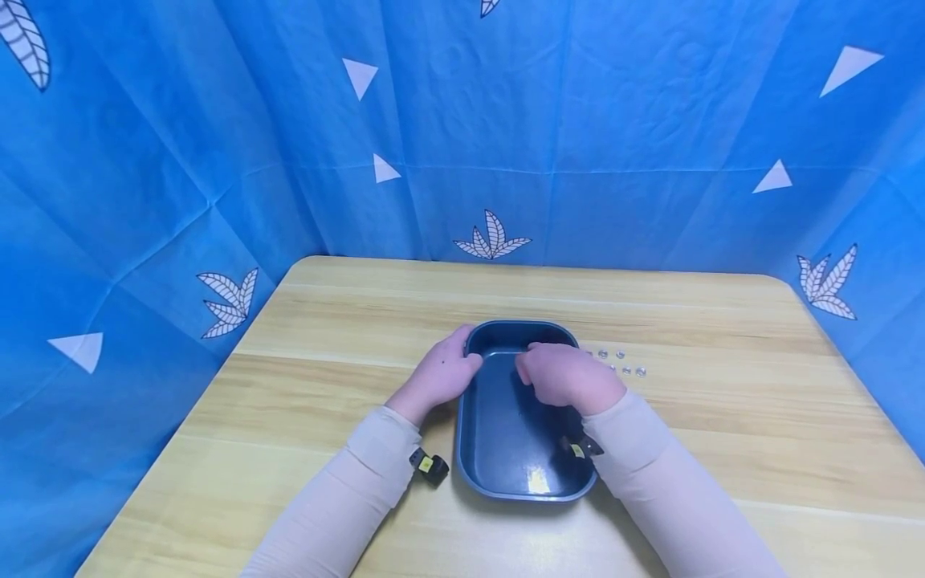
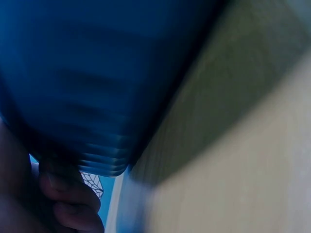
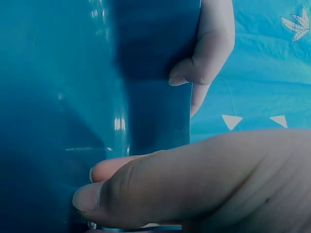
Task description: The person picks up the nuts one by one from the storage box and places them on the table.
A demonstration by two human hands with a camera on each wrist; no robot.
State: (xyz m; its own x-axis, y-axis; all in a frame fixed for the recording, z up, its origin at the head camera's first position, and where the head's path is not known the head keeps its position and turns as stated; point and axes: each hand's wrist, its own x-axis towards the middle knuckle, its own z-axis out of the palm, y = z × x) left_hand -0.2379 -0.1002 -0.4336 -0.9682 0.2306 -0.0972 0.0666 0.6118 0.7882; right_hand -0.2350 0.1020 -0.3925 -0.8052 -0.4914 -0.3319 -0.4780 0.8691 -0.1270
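Note:
A dark blue rectangular tray with rounded corners and raised walls sits on the table. My left hand grips its left wall near the far corner, thumb over the rim and inside, fingers outside; the left wrist view shows these fingers against the ribbed outer wall. My right hand is inside the tray near its far end. In the right wrist view, its thumb and fingertips come together over a small clear shiny piece, mostly hidden by the thumb.
Several small clear round pieces lie in rows on the wooden table, just right of the tray and partly hidden by the right hand. A blue patterned curtain hangs behind the table and along its sides.

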